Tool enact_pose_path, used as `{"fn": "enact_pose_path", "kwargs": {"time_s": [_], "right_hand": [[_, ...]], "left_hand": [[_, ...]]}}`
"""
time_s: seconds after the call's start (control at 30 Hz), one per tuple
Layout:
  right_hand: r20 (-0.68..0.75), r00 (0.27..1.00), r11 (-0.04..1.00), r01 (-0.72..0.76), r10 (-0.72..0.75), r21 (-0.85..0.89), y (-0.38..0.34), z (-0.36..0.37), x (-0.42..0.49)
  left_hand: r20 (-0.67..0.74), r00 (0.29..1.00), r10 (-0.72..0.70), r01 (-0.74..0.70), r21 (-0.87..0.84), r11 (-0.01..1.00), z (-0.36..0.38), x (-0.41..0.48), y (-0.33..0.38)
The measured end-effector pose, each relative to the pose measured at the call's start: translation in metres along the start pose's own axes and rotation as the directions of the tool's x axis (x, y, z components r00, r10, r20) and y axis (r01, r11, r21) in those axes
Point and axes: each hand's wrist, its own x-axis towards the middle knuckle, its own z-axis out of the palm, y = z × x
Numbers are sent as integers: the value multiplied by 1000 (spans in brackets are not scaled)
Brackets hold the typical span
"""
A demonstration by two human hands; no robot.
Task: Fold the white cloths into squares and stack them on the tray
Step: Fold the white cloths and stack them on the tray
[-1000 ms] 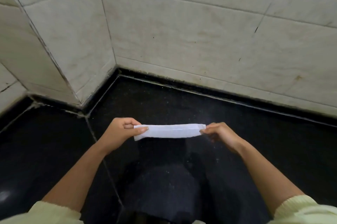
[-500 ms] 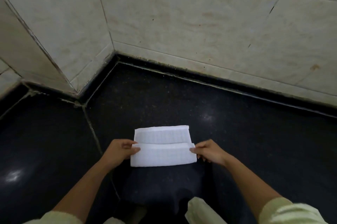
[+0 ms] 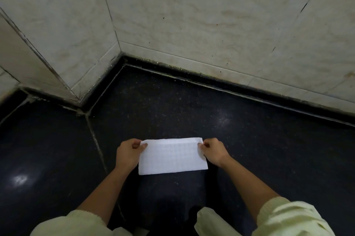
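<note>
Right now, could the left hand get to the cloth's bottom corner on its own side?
Probably yes. The left hand pinches the white cloth at its far left corner, and the near left corner lies just beside that wrist, with nothing between.

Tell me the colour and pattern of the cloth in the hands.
The cloth is white with a faint square-grid texture, seen in the head view.

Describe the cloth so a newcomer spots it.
Below the tiled wall spreads a black surface. Between the left hand and right hand lies the cloth. It is the only white thing on it, a flat rectangle pinched at both far corners.
</note>
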Motion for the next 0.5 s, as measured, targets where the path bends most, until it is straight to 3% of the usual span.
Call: {"fn": "enact_pose_path", "kwargs": {"time_s": [0.5], "right_hand": [[-129,989,998,-69,69,0,0,11,1]], "left_hand": [[-104,995,-1,6,42,999,9,2,-6]]}}
